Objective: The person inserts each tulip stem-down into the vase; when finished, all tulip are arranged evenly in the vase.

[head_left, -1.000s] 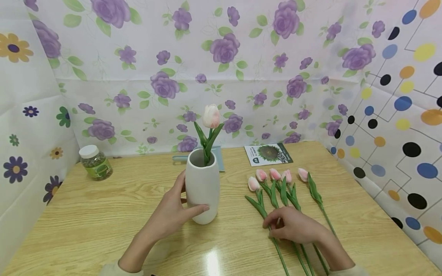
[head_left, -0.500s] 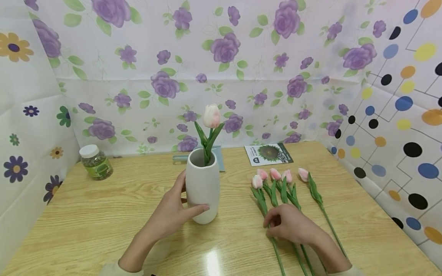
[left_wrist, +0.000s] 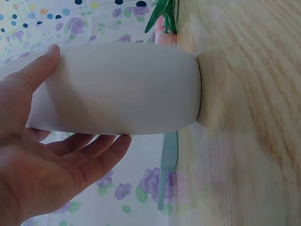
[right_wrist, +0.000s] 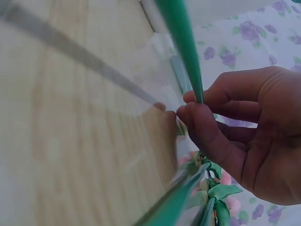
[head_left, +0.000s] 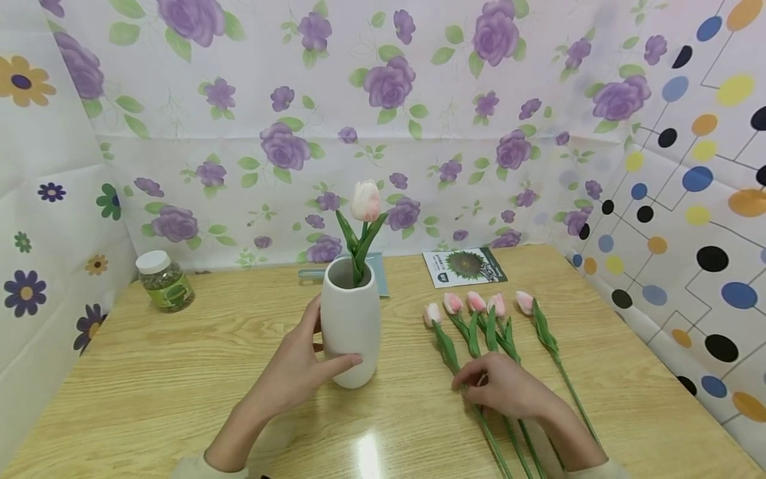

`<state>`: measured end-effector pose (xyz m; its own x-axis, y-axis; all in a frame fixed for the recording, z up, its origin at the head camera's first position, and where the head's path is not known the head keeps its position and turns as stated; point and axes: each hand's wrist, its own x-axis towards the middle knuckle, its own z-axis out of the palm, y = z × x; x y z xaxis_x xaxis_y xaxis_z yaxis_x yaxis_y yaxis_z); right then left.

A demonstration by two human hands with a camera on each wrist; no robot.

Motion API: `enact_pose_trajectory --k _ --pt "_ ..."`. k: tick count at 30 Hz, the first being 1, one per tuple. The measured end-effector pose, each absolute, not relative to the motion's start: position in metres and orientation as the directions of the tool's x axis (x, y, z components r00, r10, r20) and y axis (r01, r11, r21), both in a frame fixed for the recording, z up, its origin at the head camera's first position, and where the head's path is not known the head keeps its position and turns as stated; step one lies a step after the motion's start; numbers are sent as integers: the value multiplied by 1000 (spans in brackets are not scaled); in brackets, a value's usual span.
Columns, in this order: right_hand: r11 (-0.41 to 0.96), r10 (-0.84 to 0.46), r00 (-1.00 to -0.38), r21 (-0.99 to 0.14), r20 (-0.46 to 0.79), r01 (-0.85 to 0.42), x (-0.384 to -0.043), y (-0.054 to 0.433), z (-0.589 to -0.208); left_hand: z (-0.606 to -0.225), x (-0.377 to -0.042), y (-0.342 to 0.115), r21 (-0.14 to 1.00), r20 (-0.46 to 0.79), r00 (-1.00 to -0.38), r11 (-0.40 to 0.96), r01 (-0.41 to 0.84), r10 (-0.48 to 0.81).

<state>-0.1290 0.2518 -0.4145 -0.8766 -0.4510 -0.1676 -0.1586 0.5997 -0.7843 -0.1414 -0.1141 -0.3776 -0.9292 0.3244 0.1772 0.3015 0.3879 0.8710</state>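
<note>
A white vase (head_left: pixel 350 326) stands upright on the wooden table with one pale pink tulip (head_left: pixel 366 201) in its mouth. My left hand (head_left: pixel 305 362) holds the vase's left side, thumb across the front; in the left wrist view the fingers (left_wrist: pixel 101 157) curl along its underside edge. To the right, my right hand (head_left: pixel 509 386) pinches the stem of a tulip (head_left: pixel 445 349) between thumb and fingertips. That green stem (right_wrist: pixel 186 52) shows clearly between the fingertips in the right wrist view. Several pink tulips (head_left: pixel 476 303) lie beside it, their stems partly hidden by my right hand.
Apart at the right lies a single tulip (head_left: pixel 544 329). A seed packet (head_left: pixel 465 267) is at the back, with a light-blue flat object (head_left: pixel 377 273) partly behind the vase. A white-lidded jar (head_left: pixel 165 283) stands back left. Patterned sheets surround the table (head_left: pixel 197 372).
The pinched tulip's head has shifted and turned, first slightly right, then back left, away from the others. My right hand has moved very little. My left hand and the vase stay put.
</note>
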Motion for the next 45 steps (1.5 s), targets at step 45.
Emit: enact_pose_trajectory --k 45 --pt "348 -348 -937 -930 -8 -121 -139 249 -391 -378 -141 -114 875 171 -931 385 293 321"
